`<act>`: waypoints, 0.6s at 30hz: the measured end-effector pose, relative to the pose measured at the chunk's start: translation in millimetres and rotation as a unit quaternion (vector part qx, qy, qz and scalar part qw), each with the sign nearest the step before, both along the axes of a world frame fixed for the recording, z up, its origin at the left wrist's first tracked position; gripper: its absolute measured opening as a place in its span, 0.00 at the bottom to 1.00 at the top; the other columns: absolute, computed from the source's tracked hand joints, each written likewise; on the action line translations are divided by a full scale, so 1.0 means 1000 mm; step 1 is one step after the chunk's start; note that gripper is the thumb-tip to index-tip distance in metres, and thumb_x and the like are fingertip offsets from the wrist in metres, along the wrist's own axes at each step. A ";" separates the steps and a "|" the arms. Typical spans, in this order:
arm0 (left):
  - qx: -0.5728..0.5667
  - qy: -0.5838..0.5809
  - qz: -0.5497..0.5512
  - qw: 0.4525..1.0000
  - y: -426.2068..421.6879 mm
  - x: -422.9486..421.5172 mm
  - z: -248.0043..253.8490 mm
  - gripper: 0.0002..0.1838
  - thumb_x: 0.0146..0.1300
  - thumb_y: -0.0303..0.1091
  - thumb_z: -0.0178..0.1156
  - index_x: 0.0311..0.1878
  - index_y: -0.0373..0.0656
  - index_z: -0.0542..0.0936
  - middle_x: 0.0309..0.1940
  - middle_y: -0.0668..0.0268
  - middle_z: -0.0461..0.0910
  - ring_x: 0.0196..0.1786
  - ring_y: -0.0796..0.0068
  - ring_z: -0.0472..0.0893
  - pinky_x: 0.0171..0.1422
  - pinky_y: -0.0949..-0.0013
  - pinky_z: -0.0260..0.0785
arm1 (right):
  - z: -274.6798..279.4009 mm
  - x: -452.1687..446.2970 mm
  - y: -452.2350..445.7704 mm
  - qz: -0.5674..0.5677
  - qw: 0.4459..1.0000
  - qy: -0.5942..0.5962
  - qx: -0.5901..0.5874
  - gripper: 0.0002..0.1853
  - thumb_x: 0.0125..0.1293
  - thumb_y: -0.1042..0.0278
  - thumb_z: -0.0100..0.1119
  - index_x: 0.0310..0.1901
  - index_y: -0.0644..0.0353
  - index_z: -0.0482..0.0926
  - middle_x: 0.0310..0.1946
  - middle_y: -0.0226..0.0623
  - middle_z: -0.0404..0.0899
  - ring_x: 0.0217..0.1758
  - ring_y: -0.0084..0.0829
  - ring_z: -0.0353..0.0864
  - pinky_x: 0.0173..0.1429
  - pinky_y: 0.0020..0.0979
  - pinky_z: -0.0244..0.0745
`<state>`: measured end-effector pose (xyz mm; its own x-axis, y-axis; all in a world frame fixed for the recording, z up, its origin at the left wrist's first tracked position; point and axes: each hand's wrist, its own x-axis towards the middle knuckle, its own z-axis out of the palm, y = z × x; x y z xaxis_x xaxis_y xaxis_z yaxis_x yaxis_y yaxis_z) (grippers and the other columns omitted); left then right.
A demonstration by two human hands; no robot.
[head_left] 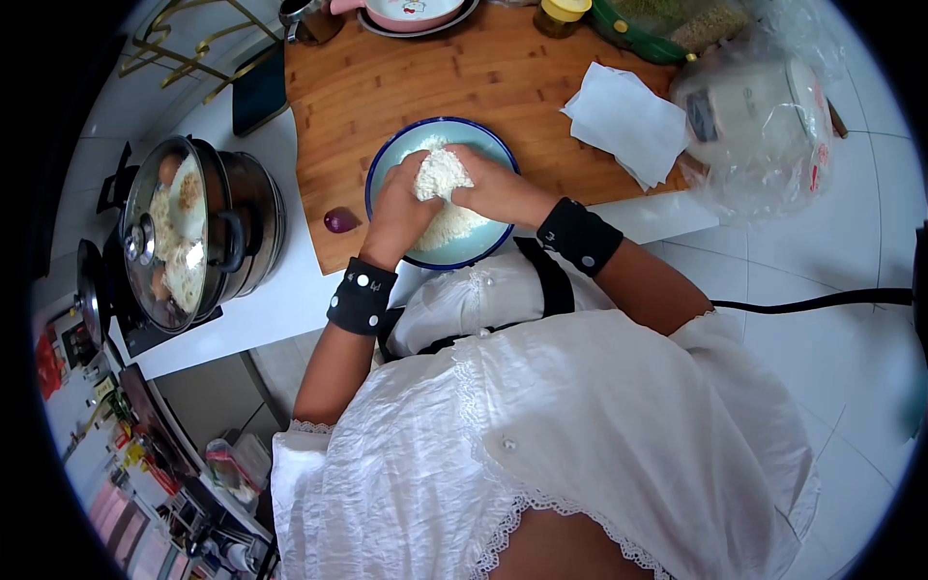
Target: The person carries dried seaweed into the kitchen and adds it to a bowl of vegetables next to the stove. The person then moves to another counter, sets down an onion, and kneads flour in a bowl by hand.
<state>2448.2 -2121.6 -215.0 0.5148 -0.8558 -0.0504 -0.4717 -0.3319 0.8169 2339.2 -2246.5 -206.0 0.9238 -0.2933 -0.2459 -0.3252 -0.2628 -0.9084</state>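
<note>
A pale green bowl with a blue rim stands near the front edge of the wooden board. White crumbly flour lies in it. My left hand and my right hand are both in the bowl, cupped round a clump of flour that shows between them. The fingers curl under the clump and are partly hidden by it. Left of the bowl, a small purple onion rests on the board.
On the left is a steamer with a glass lid, with eggs and other food inside. White paper lies on the board at right, beside a plastic-wrapped appliance. A pink pan and a yellow-lidded jar stand at the back.
</note>
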 end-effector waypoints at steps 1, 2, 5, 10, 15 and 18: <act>0.002 0.032 0.001 0.999 0.001 -0.001 0.002 0.29 0.43 0.26 0.60 0.54 0.40 0.68 0.47 0.49 0.70 0.51 0.52 0.70 0.56 0.63 0.63 | 0.008 -0.001 -0.002 0.029 0.999 0.000 -0.023 0.31 0.50 0.73 0.52 0.59 0.65 0.57 0.54 0.53 0.64 0.58 0.44 0.64 0.61 0.33 0.59; 0.005 0.064 0.001 0.998 0.002 -0.001 0.005 0.29 0.43 0.26 0.60 0.53 0.40 0.68 0.48 0.49 0.70 0.51 0.52 0.70 0.56 0.64 0.62 | 0.017 -0.003 -0.004 0.058 0.997 0.000 -0.047 0.32 0.50 0.73 0.52 0.59 0.65 0.57 0.54 0.53 0.63 0.58 0.45 0.63 0.61 0.33 0.59; 0.026 0.074 -0.028 0.997 0.006 -0.002 0.017 0.30 0.44 0.26 0.60 0.55 0.40 0.66 0.52 0.51 0.67 0.56 0.55 0.67 0.59 0.65 0.60 | 0.022 -0.007 -0.008 0.106 0.984 -0.002 -0.140 0.34 0.49 0.72 0.54 0.60 0.65 0.56 0.56 0.53 0.61 0.59 0.45 0.62 0.61 0.34 0.59; 0.107 -0.123 -0.096 0.982 0.015 -0.005 0.021 0.36 0.42 0.29 0.64 0.59 0.44 0.62 0.56 0.49 0.62 0.58 0.53 0.63 0.61 0.63 0.58 | 0.022 -0.015 -0.007 0.164 0.926 0.060 -0.335 0.36 0.45 0.71 0.60 0.58 0.65 0.59 0.53 0.51 0.62 0.55 0.45 0.66 0.56 0.34 0.64; 0.183 -0.254 -0.121 0.942 0.018 -0.017 0.014 0.40 0.40 0.29 0.65 0.60 0.46 0.60 0.53 0.50 0.62 0.54 0.56 0.65 0.56 0.61 0.63 | -0.002 -0.016 0.012 0.147 0.847 0.066 -0.506 0.36 0.44 0.73 0.59 0.58 0.65 0.58 0.51 0.48 0.64 0.54 0.40 0.67 0.54 0.30 0.66; 0.205 -0.308 -0.109 0.923 0.013 -0.021 -0.003 0.45 0.37 0.31 0.67 0.62 0.48 0.57 0.53 0.48 0.63 0.54 0.53 0.66 0.54 0.62 0.66 | -0.018 -0.013 0.013 0.070 0.819 -0.016 -0.569 0.20 0.52 0.71 0.50 0.49 0.64 0.67 0.40 0.39 0.70 0.45 0.33 0.71 0.41 0.27 0.71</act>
<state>2427.4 -2109.1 -218.4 0.3720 -0.9163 -0.1485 -0.8964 -0.3961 0.1989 2326.6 -2233.4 -223.7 0.9688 -0.2063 0.1374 -0.2004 -0.9781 -0.0555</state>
